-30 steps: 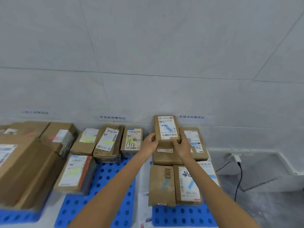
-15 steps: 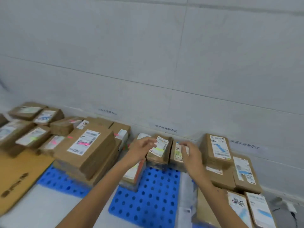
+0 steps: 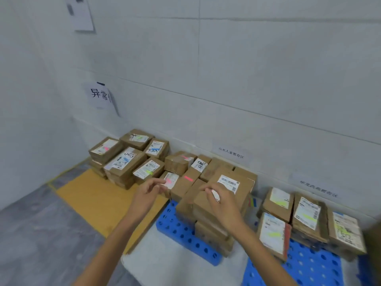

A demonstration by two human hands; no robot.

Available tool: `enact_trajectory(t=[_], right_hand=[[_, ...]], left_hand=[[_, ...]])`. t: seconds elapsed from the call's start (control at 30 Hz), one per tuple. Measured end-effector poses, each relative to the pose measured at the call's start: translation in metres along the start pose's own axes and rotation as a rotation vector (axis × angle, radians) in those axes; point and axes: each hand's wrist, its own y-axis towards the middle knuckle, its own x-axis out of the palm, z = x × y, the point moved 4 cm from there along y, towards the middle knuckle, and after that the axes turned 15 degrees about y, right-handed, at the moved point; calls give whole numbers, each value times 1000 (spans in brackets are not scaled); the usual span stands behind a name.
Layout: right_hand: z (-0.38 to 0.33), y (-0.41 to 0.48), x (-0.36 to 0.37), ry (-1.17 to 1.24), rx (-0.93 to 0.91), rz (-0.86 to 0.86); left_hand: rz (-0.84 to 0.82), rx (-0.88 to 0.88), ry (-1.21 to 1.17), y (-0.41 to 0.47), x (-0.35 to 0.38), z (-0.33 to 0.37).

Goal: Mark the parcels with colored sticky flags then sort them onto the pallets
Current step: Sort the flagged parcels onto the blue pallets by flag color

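Observation:
Brown parcels with white labels lie in groups along the wall. A pink-flagged stack (image 3: 224,203) sits on a blue pallet (image 3: 181,232). Parcels with yellow-green flags (image 3: 307,215) rest on a second blue pallet (image 3: 309,269) at the right. A mixed-flag group (image 3: 125,162) sits at the back left. My left hand (image 3: 147,195) hovers in front of a pink-flagged parcel (image 3: 171,180), fingers loosely curled and empty. My right hand (image 3: 223,205) hovers over the big top box, its curled fingers seeming to pinch a small blurred white item (image 3: 215,196).
A brown cardboard sheet (image 3: 97,195) lies on the grey floor at the left. Paper signs hang on the white wall (image 3: 101,96), and small printed area labels (image 3: 232,152) are stuck above each group. A white strip of floor covering (image 3: 165,261) lies under the pallets.
Both hands let go of the blue-flagged parcel set down on the far right stack. The view swung left, and both hands now hover over the pink-flagged stack.

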Motion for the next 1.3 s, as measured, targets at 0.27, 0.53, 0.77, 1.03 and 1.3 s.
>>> enact_trajectory(t=[0.27,0.53,0.77,1.03,1.3], right_hand=[[9,39,66,142,118,-84],[24,63,106,100,154,-145],[65,119,172,195,309,-122],[136,206,249,313,667,94],[192,241,302,317,925,137]], left_hand=[[16,-112,19,24,-49,-59],[55,-187,98,50,-75,-108],[-11,-146,191,144,-96,-145],[-313,-183,427,275,-84,-191],[-534,-24,539,320,-40,-224]])
